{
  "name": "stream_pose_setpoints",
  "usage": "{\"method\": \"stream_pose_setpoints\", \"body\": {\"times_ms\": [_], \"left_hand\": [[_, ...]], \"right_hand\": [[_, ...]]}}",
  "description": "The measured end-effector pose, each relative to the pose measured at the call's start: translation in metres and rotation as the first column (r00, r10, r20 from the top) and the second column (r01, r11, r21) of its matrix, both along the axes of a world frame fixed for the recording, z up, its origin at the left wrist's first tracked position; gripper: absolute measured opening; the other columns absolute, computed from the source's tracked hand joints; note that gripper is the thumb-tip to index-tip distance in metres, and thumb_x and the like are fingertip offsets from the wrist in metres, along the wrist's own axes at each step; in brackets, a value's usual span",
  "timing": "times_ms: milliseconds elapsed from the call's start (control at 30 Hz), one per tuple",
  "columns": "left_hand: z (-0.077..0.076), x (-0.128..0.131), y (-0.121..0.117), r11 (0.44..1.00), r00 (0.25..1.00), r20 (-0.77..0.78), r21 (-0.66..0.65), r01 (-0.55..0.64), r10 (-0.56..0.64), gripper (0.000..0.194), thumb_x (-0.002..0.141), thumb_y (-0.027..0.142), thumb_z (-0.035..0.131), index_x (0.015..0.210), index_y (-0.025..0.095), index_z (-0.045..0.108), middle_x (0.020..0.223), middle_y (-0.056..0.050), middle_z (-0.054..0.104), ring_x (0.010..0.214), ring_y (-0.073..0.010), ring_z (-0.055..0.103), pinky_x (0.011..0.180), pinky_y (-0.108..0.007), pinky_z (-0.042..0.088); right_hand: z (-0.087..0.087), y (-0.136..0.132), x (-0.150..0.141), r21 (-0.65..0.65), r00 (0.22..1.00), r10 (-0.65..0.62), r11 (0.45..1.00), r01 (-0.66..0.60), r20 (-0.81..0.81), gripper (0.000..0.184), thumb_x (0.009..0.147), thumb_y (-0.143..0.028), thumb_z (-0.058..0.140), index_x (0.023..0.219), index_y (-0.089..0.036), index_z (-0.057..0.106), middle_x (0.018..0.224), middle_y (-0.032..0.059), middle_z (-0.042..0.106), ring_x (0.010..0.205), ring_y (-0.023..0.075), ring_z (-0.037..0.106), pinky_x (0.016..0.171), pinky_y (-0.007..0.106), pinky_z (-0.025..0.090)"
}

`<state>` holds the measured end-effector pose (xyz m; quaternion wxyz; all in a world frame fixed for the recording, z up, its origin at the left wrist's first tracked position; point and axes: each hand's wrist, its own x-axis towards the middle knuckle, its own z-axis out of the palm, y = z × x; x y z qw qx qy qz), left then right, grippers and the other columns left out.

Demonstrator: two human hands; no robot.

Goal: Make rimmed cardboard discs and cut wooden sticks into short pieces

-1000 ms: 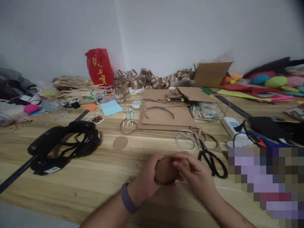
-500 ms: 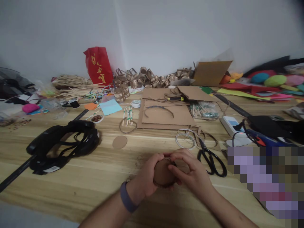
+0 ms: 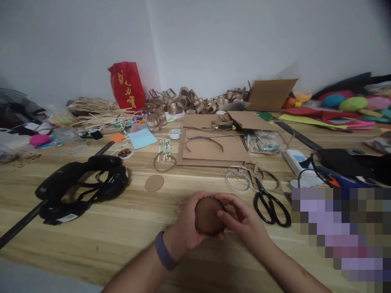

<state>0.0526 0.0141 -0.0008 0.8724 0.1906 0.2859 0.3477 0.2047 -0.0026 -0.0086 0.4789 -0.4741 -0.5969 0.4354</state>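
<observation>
Disc at lower centre fills my left hand grip; my right hand pinches its rim, probably adjusting, needing light pressure.

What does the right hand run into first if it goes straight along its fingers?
The round brown piece, which the right hand touches at the rim. Past that, probably the left hand, holding the opposite side; exact depth is unclear.

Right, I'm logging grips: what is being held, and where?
A round brown cardboard disc, by its left rim in the left hand and right rim in the right hand.
</observation>
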Motion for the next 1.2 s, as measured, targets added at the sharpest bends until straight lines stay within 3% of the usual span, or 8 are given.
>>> {"method": "stream_pose_setpoints", "body": {"times_ms": [200, 367, 567, 767, 867, 967, 1067, 1200], "left_hand": [[0.001, -0.002, 0.001, 1.0, 1.0, 0.001, 0.001, 0.002, -0.002, 0.036, 0.075, 0.042, 0.057, 0.096, 0.014, 0.066, 0.087, -0.009, 0.069, 0.071, -0.0222, 0.064, 0.045, -0.026, 0.047], [0.001, -0.004, 0.001, 1.0, 1.0, -0.023, -0.001, -0.005, 0.005, 0.036, 0.073, 0.042, 0.057, 0.096, 0.014, 0.066, 0.085, -0.009, 0.069, 0.067, -0.0209, 0.062, 0.046, -0.026, 0.045], [-0.002, -0.004, 0.002, 1.0, 1.0, -0.002, 0.012, -0.001, 0.001, 0.038, 0.074, 0.045, 0.056, 0.091, 0.013, 0.067, 0.082, -0.01, 0.069, 0.069, -0.0206, 0.062, 0.049, -0.026, 0.045], [-0.001, -0.004, 0.001, 1.0, 1.0, -0.013, -0.009, 0.009, -0.009, 0.042, 0.076, 0.047, 0.053, 0.088, 0.011, 0.068, 0.084, -0.012, 0.069, 0.069, -0.0199, 0.062, 0.051, -0.026, 0.044], [0.0, -0.004, 0.002, 0.999, 0.999, 0.017, -0.016, 0.04, -0.04, 0.038, 0.073, 0.047, 0.056, 0.088, 0.014, 0.067, 0.083, -0.01, 0.069, 0.068, -0.0209, 0.063, 0.051, -0.026, 0.045], [0.001, -0.004, 0.002, 0.99, 0.989, 0.064, 0.041, 0.135, -0.137, 0.042, 0.072, 0.05, 0.057, 0.093, 0.015, 0.067, 0.083, -0.011, 0.07, 0.069, -0.0234, 0.066, 0.051, -0.026, 0.046], [0.004, -0.005, 0.002, 0.975, 0.975, 0.076, 0.094, 0.203, -0.211, 0.046, 0.074, 0.052, 0.055, 0.098, 0.015, 0.068, 0.084, -0.012, 0.071, 0.069, -0.0235, 0.067, 0.051, -0.027, 0.046], [0.005, -0.007, 0.004, 0.953, 0.956, 0.062, 0.121, 0.278, -0.287, 0.047, 0.078, 0.052, 0.053, 0.108, 0.017, 0.064, 0.085, -0.013, 0.072, 0.069, -0.0237, 0.068, 0.052, -0.028, 0.048]], "right_hand": [[-0.005, 0.002, -0.001, 0.021, 0.999, 0.033, 0.999, -0.034, 0.01, 0.025, 0.076, -0.033, 0.064, 0.098, -0.022, 0.065, 0.1, 0.0086, 0.066, 0.083, 0.019, 0.063, 0.05, 0.022, 0.051], [-0.006, 0.003, -0.003, 0.035, 0.998, 0.062, 0.997, -0.061, -0.015, 0.026, 0.073, -0.03, 0.067, 0.098, -0.022, 0.066, 0.103, 0.008, 0.067, 0.083, 0.0188, 0.063, 0.055, 0.023, 0.052], [-0.008, 0.0, -0.002, -0.046, 0.984, 0.122, 0.991, -0.129, -0.131, 0.033, 0.076, -0.032, 0.065, 0.108, -0.024, 0.064, 0.113, 0.0088, 0.066, 0.077, 0.0171, 0.064, 0.048, 0.022, 0.053], [-0.01, 0.002, 0.001, 0.049, 0.996, 0.074, 0.996, -0.072, -0.055, 0.034, 0.077, -0.035, 0.067, 0.109, -0.024, 0.068, 0.116, 0.0095, 0.068, 0.098, 0.022, 0.065, 0.073, 0.029, 0.057], [-0.008, 0.003, 0.003, -0.001, 0.99, 0.089, 0.996, -0.09, -0.108, 0.034, 0.079, -0.044, 0.065, 0.107, -0.024, 0.07, 0.112, 0.0095, 0.069, 0.081, 0.0189, 0.067, 0.059, 0.025, 0.057], [-0.007, 0.006, 0.008, -0.12, 0.968, 0.119, 0.982, -0.148, -0.223, 0.038, 0.084, -0.052, 0.058, 0.101, -0.022, 0.072, 0.105, 0.0097, 0.071, 0.054, 0.0111, 0.057, 0.04, 0.021, 0.048], [-0.007, 0.009, 0.012, -0.165, 0.943, 0.14, 0.966, -0.197, -0.302, 0.033, 0.081, -0.05, 0.064, 0.094, -0.021, 0.073, 0.096, 0.0076, 0.072, 0.046, 0.0074, 0.05, 0.037, 0.02, 0.045], [-0.002, 0.012, 0.016, -0.145, 0.942, 0.176, 0.964, -0.224, -0.286, 0.025, 0.078, -0.046, 0.069, 0.082, -0.021, 0.071, 0.1, 0.006, 0.073, 0.038, 0.0039, 0.048, 0.036, 0.02, 0.043]]}}
